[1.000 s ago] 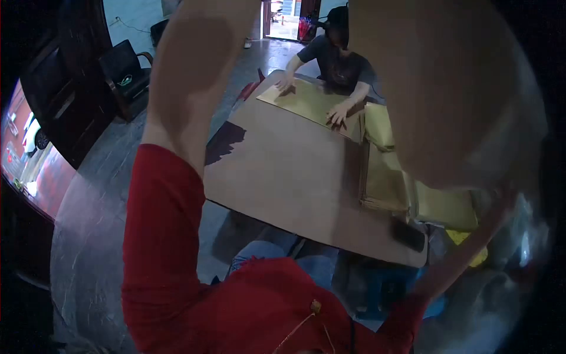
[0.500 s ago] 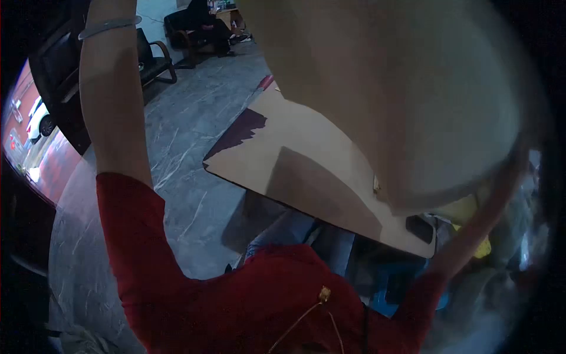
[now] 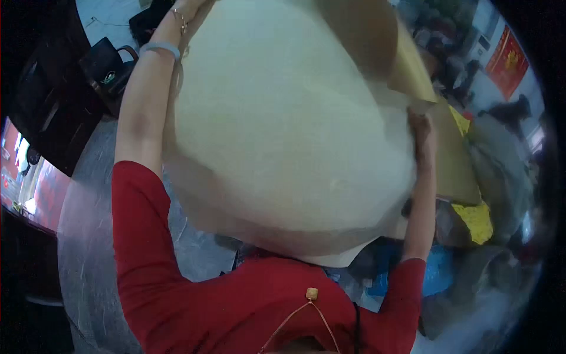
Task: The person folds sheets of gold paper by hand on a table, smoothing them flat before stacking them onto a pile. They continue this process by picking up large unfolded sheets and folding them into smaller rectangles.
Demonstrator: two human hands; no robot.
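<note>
A large cream-coloured sheet fills the middle of the head view, raised in front of me and bowed, with its near edge hanging close to my red shirt. At the upper left, my left hand is at the sheet's edge; its fingers are partly cut off by the frame's top. My right hand is closed on the sheet's right edge. A fold of the sheet stands up in shadow near the top. The table beneath is mostly hidden by the sheet.
On the right are brown board or paper, a yellow piece and grey plastic-like wrapping. A blue crate-like thing sits low by my right elbow. Black chairs stand at the left on a grey marbled floor.
The sheet has come down and spread across the view, covering the table. My right hand has moved inward and into clear sight; my left forearm has tilted to the right, bringing that hand partly into view.
</note>
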